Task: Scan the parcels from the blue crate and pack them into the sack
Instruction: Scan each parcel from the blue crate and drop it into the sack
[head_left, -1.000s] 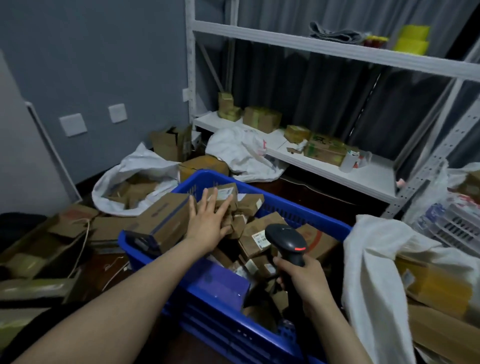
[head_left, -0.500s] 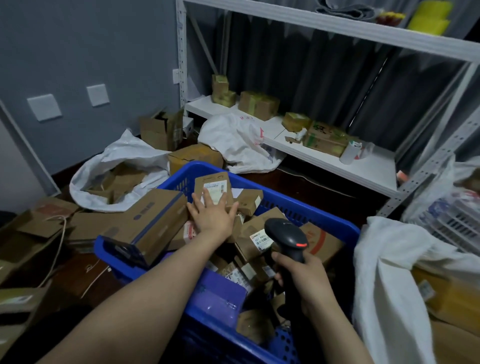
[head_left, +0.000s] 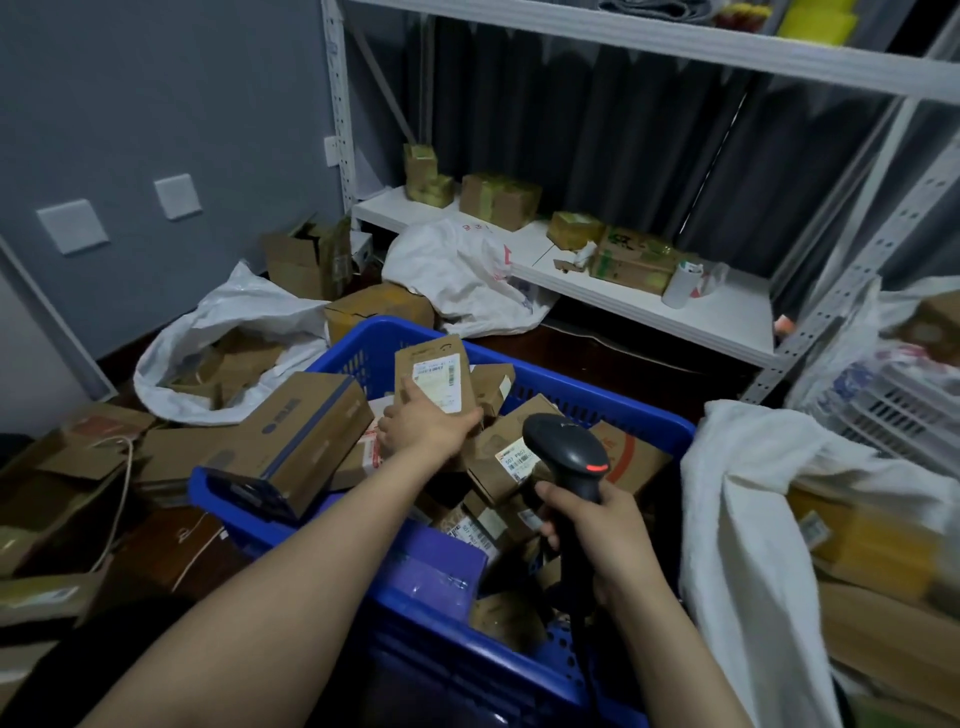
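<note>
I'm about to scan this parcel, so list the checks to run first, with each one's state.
1. Left grip holds the parcel: ok, by its lower end.
2. Label faces the camera: ok.
3. Right grip holds the scanner: ok.
4. Scanner aimed at that label: cannot tell.
5. Sack beside the crate: ok, on the right.

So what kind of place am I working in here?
Probably a small parcel sorting or storage room: the blue crate is heaped with labelled cardboard parcels, the right hand holds a barcode scanner, and white metal shelving carries more boxes.
</note>
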